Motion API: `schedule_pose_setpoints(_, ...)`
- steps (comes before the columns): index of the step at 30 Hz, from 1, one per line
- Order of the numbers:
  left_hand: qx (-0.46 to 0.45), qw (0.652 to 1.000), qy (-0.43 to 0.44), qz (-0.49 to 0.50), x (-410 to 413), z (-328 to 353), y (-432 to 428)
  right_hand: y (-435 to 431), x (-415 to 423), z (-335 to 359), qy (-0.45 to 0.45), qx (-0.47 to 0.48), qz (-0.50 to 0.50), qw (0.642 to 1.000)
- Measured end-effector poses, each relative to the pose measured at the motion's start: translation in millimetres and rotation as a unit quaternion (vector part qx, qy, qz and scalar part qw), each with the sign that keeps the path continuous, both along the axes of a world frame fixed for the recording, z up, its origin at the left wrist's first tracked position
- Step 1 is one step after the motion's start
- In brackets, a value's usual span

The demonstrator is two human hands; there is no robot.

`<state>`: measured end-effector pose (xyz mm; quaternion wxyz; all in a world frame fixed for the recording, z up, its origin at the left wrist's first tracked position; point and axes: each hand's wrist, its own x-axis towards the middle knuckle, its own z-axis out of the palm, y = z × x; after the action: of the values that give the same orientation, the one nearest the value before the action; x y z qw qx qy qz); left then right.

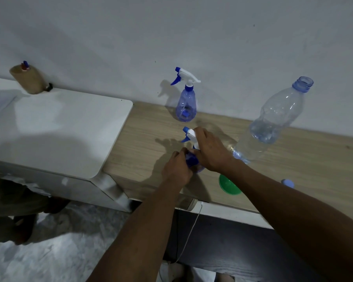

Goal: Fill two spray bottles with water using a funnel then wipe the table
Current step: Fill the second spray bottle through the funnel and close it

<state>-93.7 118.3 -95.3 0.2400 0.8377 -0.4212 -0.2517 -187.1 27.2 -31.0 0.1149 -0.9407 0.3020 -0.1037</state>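
A blue spray bottle (pixel 193 159) stands near the middle of the wooden table (pixel 143 137). My left hand (pixel 176 169) grips its body from the left. My right hand (pixel 210 149) holds its white and blue spray head (pixel 189 134) from above. A second blue spray bottle (pixel 186 98) with its head on stands upright by the wall, untouched. A green funnel (pixel 228 185) lies near the table's front edge, partly hidden under my right forearm. A large clear water bottle (pixel 273 121), uncapped and partly filled, stands to the right.
A blue bottle cap (pixel 288 183) lies on the table right of my right forearm. A white cabinet top (pixel 55 129) adjoins the table on the left, with a brown bottle (pixel 27 78) at its back. A white cable (pixel 190 235) hangs below the table's front edge.
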Motion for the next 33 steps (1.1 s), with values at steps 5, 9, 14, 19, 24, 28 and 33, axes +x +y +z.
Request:
schedule_pose_setpoints(5, -0.008, 1.0, 0.009, 0.006, 0, 0, 0, 0, -3, -4, 0.009, -0.031, 0.007, 0.999)
schedule_pose_setpoints(9, -0.003, 1.0, 0.0, 0.0, 1, -5, -1, -2, -1, 0, -0.002, 0.018, 0.002, 1.0)
schedule_pose_setpoints(14, -0.012, 1.0, 0.002, 0.004, 2, -9, -4, -3, -3, -2, -0.005, 0.017, 0.01, 1.0)
schedule_pose_setpoints(19, -0.002, 1.0, -0.005, 0.002, 2, -11, -4, 1, -3, 1, -0.017, 0.051, -0.004, 0.999)
schedule_pose_setpoints(24, -0.035, 0.997, 0.059, -0.021, 6, -12, 0, 2, -6, 0, -0.067, 0.088, -0.041, 0.993)
schedule_pose_setpoints(28, -0.068, 0.971, 0.224, -0.037, 13, -4, 11, 4, -21, 0, -0.191, 0.159, -0.129, 0.96)
schedule_pose_setpoints(33, 0.027, 0.935, 0.345, -0.079, 19, 20, 15, 17, -32, -9, -0.312, 0.274, -0.254, 0.873)
